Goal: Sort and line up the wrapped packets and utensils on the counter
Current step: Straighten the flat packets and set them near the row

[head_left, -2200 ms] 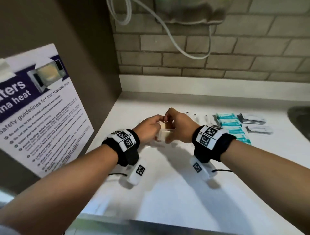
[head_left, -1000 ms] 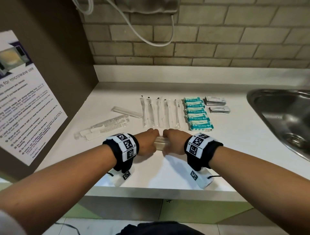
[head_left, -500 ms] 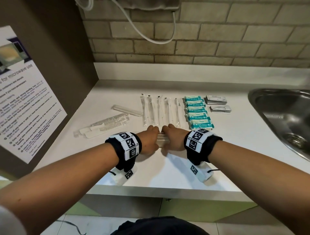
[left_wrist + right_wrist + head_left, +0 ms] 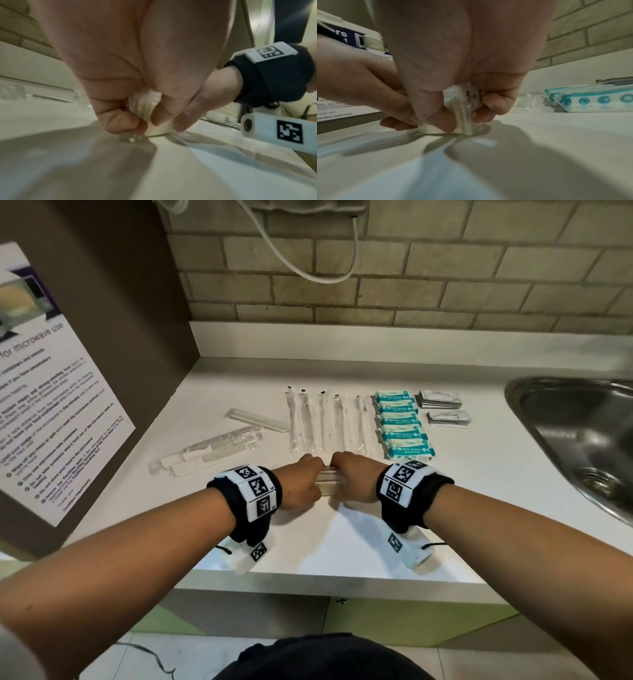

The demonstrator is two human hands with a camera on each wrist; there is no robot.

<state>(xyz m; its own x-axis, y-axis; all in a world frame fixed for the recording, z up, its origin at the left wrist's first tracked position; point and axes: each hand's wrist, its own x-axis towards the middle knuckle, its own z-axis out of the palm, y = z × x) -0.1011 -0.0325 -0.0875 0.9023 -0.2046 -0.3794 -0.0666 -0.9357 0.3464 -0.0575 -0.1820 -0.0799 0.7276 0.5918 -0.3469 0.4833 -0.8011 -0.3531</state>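
Both hands, left hand point(image 4: 301, 484) and right hand point(image 4: 352, 479), pinch a small stack of clear packets point(image 4: 328, 485) edge-down on the table point(image 4: 342, 542); tapping evenly should square the stack.

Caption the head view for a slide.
Both hands, left hand and right hand, square a small wrapped bundle on the counter.

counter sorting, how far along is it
Done: the long white wrapped sticks, teal wipe packs and grey sachets lie in neat groups. In hand: left hand and right hand both hold a clear-wrapped bundle against the counter. Left: the wrapped combs lie askew.
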